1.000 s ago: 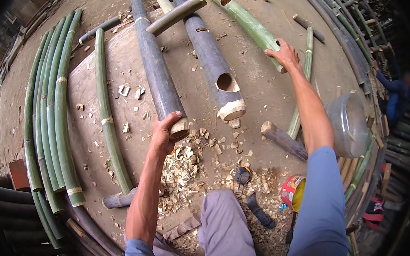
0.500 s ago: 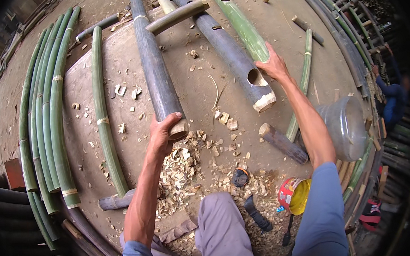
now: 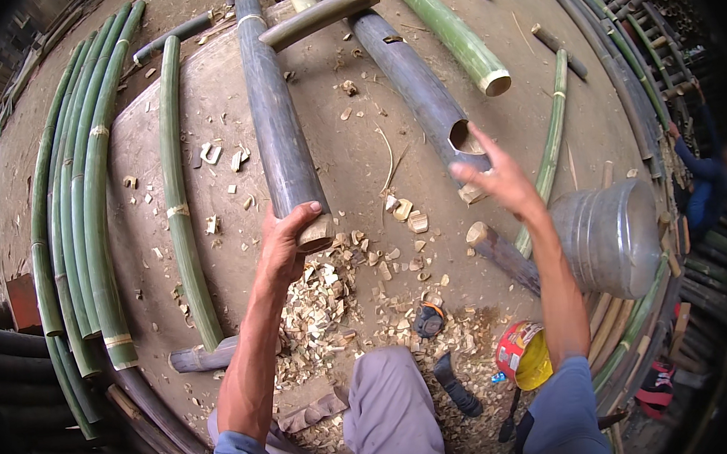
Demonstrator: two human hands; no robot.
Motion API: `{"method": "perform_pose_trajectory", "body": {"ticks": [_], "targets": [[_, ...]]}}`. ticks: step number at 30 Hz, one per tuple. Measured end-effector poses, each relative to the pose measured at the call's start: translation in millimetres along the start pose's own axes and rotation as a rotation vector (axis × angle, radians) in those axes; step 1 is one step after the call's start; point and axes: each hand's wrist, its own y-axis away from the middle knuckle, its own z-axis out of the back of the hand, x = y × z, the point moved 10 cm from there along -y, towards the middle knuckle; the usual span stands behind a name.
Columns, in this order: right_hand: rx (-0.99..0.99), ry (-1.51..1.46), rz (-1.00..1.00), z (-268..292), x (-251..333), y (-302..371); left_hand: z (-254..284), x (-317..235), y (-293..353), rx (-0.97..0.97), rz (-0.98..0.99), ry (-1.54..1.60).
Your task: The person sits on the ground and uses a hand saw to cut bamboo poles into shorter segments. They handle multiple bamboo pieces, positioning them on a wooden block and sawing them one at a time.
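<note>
My left hand (image 3: 286,237) is wrapped round the near end of a dark bamboo pole (image 3: 284,135), close to its pale cut rim. At the near end of a second dark bamboo pole (image 3: 409,74), which has holes cut in its side, my right hand (image 3: 503,180) spreads its fingers. Whether those fingers touch the pole, I cannot tell. Farther right lies a green bamboo pole (image 3: 456,40), its pale cut end in plain sight. A short bamboo piece (image 3: 321,19) rests across the two dark poles.
Bamboo chips (image 3: 314,303) are heaped before my knees. Several green poles (image 3: 106,205) lie on the left. On the right are a clear plastic jug (image 3: 608,238), a red-and-yellow container (image 3: 531,355) and a short bamboo log (image 3: 502,254). A person in blue (image 3: 702,187) is at the far right.
My right hand has let go of the green pole and come nearer, to the end of the second dark pole, with fingers spread. My left hand keeps its hold.
</note>
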Motion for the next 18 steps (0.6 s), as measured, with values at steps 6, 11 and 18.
{"method": "perform_pose_trajectory", "body": {"ticks": [6,11,18], "targets": [[-0.066,-0.007,-0.283,-99.7,6.4,46.0,2.6,14.7,-2.0,0.039,0.092,0.129],[-0.225,-0.184,-0.15,-135.2,30.7,28.3,12.3,15.6,-0.5,0.042,0.102,0.178],[-0.549,-0.206,-0.318,7.4,-10.3,-128.4,11.3,17.2,2.2,0.024,0.113,0.174]]}}
